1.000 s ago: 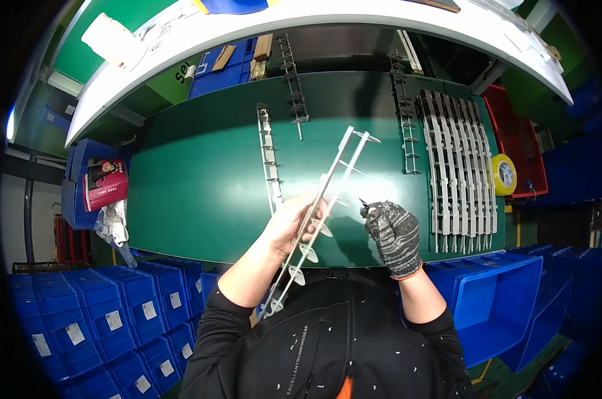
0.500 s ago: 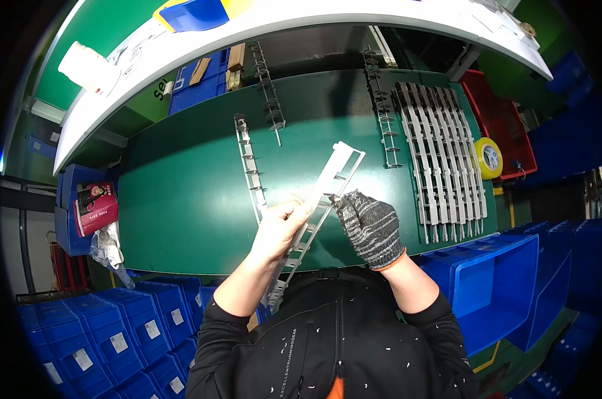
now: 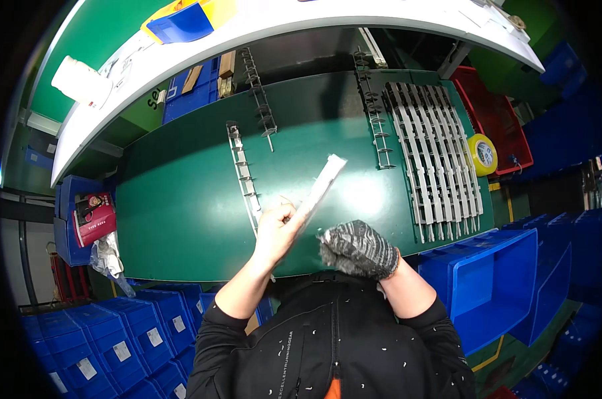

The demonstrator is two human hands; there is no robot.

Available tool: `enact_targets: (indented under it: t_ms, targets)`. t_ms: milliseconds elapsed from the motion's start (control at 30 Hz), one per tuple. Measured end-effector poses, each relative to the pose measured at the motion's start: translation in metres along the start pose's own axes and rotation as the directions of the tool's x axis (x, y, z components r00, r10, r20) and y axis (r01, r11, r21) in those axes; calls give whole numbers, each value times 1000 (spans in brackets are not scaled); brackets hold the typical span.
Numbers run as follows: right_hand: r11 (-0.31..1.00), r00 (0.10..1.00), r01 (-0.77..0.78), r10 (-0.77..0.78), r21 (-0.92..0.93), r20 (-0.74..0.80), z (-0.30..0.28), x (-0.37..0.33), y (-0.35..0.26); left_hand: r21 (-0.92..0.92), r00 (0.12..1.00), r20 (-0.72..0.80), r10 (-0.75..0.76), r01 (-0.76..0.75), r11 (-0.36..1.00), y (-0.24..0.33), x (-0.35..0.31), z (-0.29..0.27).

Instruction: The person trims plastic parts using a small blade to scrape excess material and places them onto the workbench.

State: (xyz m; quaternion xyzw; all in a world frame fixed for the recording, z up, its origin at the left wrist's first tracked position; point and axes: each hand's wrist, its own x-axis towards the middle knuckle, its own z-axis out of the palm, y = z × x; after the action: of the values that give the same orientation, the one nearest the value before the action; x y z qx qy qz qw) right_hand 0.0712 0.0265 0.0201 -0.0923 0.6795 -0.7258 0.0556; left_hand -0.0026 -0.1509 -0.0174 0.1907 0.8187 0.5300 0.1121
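My bare left hand point(image 3: 278, 233) is closed around a long, narrow white plastic strip point(image 3: 329, 178), tilted with its far end pointing up and to the right. The strip is seen nearly edge-on, its lower part hidden by my hand and forearm. My right hand point(image 3: 359, 250), in a grey-and-black knitted glove, is closed in a pinch near the table's front edge, apart from the strip. Whatever its fingertips hold is too blurred to name. Left of the strip, a similar slotted strip point(image 3: 243, 169) lies on the green table point(image 3: 175, 213).
Several pale slotted strips point(image 3: 440, 159) lie in a row at the right, beside a yellow tape roll point(image 3: 482, 154) and a red bin point(image 3: 490, 116). Dark-finned strips point(image 3: 260, 93) lie farther back. A blue crate point(image 3: 484, 286) stands at the front right, a white shelf point(image 3: 301, 32) above.
My right hand has drawn back from the strip, toward my body. My left hand has turned the strip, so its slotted side no longer shows. The head view has shifted slightly.
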Motion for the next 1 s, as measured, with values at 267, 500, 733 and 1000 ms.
enact_targets:
  t_ms: [267, 500, 733, 1000]
  targets:
    - [931, 830, -252, 348, 265, -435, 0, -3, -4, -525, 903, 322, -284, 420, 740, -1, 1, -4]
    - [866, 769, 40, 292, 498, -569, -26, 8, -9, -493, 930, 344, -133, 300, 817, 0, -5, -14]
    - [809, 552, 400, 162, 430, -818, -94, 9, -50, -272, 820, 523, -233, 420, 866, -23, -36, -61]
    - [992, 838, -113, 128, 60, -531, -22, 3, -13, -841, 934, 322, -157, 358, 405, -12, -41, -20]
